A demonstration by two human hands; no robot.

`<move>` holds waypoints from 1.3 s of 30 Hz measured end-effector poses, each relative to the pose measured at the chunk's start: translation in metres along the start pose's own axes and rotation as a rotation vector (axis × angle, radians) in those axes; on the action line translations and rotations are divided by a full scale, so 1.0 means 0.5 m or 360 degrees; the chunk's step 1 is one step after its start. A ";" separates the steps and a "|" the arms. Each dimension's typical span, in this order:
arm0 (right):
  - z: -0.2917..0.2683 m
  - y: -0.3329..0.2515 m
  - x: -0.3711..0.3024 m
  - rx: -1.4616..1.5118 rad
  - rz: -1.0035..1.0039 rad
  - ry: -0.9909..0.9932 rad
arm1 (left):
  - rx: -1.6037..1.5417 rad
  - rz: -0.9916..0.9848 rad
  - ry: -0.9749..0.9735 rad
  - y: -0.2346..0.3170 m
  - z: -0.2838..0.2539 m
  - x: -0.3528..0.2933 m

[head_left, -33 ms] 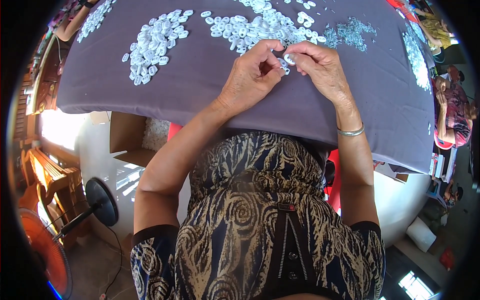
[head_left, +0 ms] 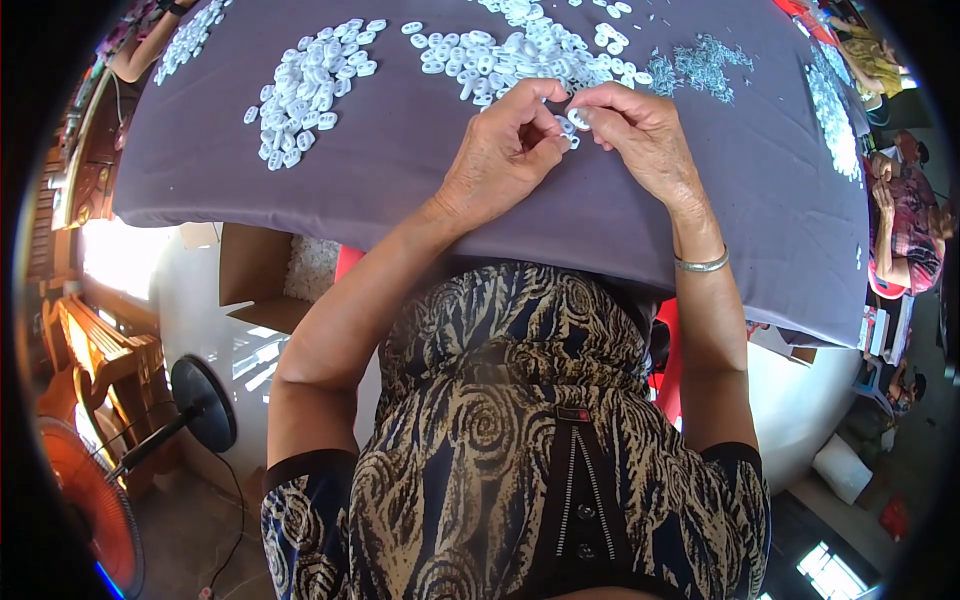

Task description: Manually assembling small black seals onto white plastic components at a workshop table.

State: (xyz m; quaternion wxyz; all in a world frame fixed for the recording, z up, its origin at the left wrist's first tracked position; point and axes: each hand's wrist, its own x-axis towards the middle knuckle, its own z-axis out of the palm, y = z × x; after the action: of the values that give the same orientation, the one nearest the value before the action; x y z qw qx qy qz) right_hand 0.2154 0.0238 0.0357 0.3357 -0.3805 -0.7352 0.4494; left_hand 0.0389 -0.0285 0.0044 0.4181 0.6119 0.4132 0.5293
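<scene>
My right hand (head_left: 632,128) pinches a small white oval plastic piece (head_left: 577,118) between thumb and fingertips, just above the table. Close beside it, my left hand (head_left: 512,145) is curled, its thumb brought toward the bent fingers. Another white piece (head_left: 573,142) shows at the left thumb tip; whether it is gripped or lies on the cloth I cannot tell. Beyond both hands spreads a large heap of similar white pieces (head_left: 525,55) with holes in them. A pile of tiny metallic-looking parts (head_left: 700,68) lies to its right.
A second white heap (head_left: 310,90) lies on the left of the grey tablecloth (head_left: 400,190). More pieces (head_left: 835,115) are along the right edge, near other people. A cardboard box (head_left: 255,265) stands below the table's left front, a fan (head_left: 90,500) at lower left.
</scene>
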 end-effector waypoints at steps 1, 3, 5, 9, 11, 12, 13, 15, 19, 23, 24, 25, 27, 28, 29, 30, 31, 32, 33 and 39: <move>0.000 0.000 0.000 -0.0040 -0.0026 -0.0009 | 0.0013 0.0007 -0.0005 0.000 0.000 0.000; 0.000 -0.001 0.001 -0.0042 -0.0040 -0.0020 | 0.0032 0.0020 0.0002 -0.001 0.001 0.000; 0.000 -0.001 0.000 -0.0044 -0.0054 -0.0030 | 0.0051 0.0035 0.0008 -0.002 0.001 -0.001; 0.001 0.001 0.000 -0.0160 -0.0105 -0.0032 | 0.0076 0.0021 0.0023 0.000 0.002 -0.001; 0.001 0.001 0.000 -0.0202 -0.0108 -0.0040 | 0.0090 0.0015 0.0025 0.000 0.003 -0.001; 0.003 0.002 0.000 -0.0193 -0.0115 -0.0037 | 0.0096 0.0014 0.0033 0.000 0.003 -0.001; 0.004 0.002 0.000 -0.0183 -0.0123 -0.0034 | 0.0101 0.0013 0.0041 -0.001 0.003 -0.001; 0.008 0.002 -0.001 -0.0193 -0.0148 -0.0033 | 0.0107 0.0011 0.0049 -0.001 0.002 -0.001; 0.008 0.002 -0.002 -0.0237 -0.0208 -0.0080 | 0.0118 0.0029 0.0056 -0.002 -0.001 0.000; 0.007 0.005 -0.003 -0.0231 -0.0180 -0.0096 | 0.0099 0.0009 0.0043 -0.001 0.000 -0.001; 0.009 0.000 -0.004 -0.0224 -0.0144 -0.0105 | 0.0090 -0.0002 0.0069 -0.003 0.000 -0.002; 0.010 -0.002 -0.005 -0.0216 -0.0108 -0.0113 | 0.0081 -0.0012 0.0094 -0.004 0.000 -0.002; 0.013 0.001 -0.006 -0.0205 -0.0159 -0.0094 | 0.0069 -0.0021 0.0085 -0.006 -0.002 -0.002; 0.014 0.002 -0.007 -0.0197 -0.0208 -0.0080 | 0.0053 -0.0031 0.0081 -0.006 -0.003 -0.001; 0.013 0.000 -0.008 -0.0196 -0.0209 -0.0075 | 0.0055 -0.0030 0.0076 -0.005 -0.003 0.000; 0.012 -0.003 -0.009 -0.0230 -0.0219 -0.0108 | 0.0014 -0.0056 0.0082 -0.003 -0.003 0.000; 0.010 -0.007 -0.011 -0.0265 -0.0229 -0.0141 | -0.0028 -0.0083 0.0088 0.000 -0.003 0.000; 0.008 -0.011 -0.012 -0.0264 -0.0230 -0.0139 | -0.0026 -0.0083 0.0087 0.002 -0.003 0.001; 0.005 -0.015 -0.014 -0.0290 -0.0272 -0.0181 | -0.0111 -0.0133 0.0088 0.004 -0.003 0.001; 0.008 -0.011 -0.015 -0.0344 -0.0395 -0.0116 | -0.0302 -0.0325 0.0079 0.018 -0.003 0.002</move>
State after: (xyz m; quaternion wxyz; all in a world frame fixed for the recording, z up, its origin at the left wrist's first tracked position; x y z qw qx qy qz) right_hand 0.2140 0.0141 0.0380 0.3187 -0.3041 -0.8323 0.3365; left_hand 0.0379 -0.0300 0.0134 0.5153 0.5111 0.4316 0.5357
